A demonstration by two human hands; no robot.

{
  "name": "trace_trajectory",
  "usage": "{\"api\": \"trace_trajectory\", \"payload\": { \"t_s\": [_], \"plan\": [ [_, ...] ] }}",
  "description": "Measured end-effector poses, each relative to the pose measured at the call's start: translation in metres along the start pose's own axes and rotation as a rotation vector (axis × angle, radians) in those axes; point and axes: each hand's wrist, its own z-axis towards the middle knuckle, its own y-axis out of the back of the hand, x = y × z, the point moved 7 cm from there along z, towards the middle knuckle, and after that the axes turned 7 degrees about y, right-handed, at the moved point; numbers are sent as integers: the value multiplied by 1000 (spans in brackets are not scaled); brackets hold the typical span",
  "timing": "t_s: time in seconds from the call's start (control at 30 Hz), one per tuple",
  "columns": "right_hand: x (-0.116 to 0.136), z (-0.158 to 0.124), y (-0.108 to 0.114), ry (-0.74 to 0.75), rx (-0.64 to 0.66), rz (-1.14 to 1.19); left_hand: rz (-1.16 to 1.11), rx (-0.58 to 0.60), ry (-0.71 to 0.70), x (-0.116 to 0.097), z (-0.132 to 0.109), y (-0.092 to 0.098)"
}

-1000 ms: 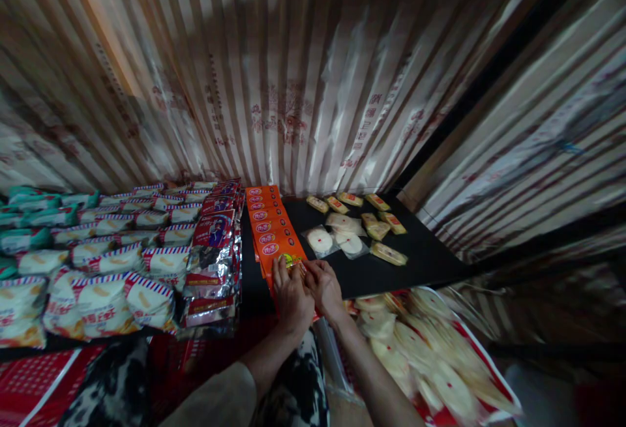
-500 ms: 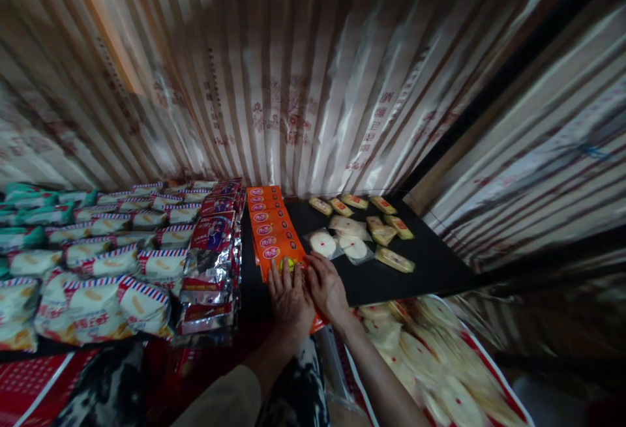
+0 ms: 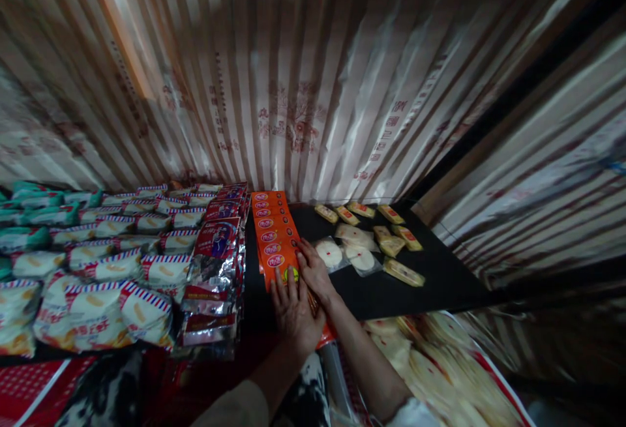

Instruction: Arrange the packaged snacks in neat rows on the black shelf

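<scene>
Our right hand point(image 3: 317, 278) shifts forward along rectangular orange plastic packets point(image 3: 280, 226), fingers together; left hand point(image 3: 297, 315), fingers spread, probably steadies them.

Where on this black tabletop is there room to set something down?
Mainly right of the right hand: black tabletop shows in front of the round packets and right of the yellow packets. Only a narrow strip shows between the dark red packets and orange packets. White bags crowd the left.

Pale sleeves point(image 3: 240, 406), black-and-white trousers point(image 3: 309, 391)
</scene>
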Motion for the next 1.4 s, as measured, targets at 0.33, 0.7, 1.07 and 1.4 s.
{"api": "trace_trajectory", "payload": {
  "t_s": [0.33, 0.7, 1.07, 1.4],
  "plan": [
    [10, -7, -10, -33, -105, -39, -19, 33, -25, 15, 2, 14],
    [14, -4, -14, -84, -178, -43, -55, 61, -32, 31, 3, 21],
    [-10, 59, -12, -165, -136, 181, -112, 48, -44, 36, 2, 12],
    [-2, 55, -26, -204, -180, 229, -160, 107, -8, 49, 7, 28]
  ]
}}
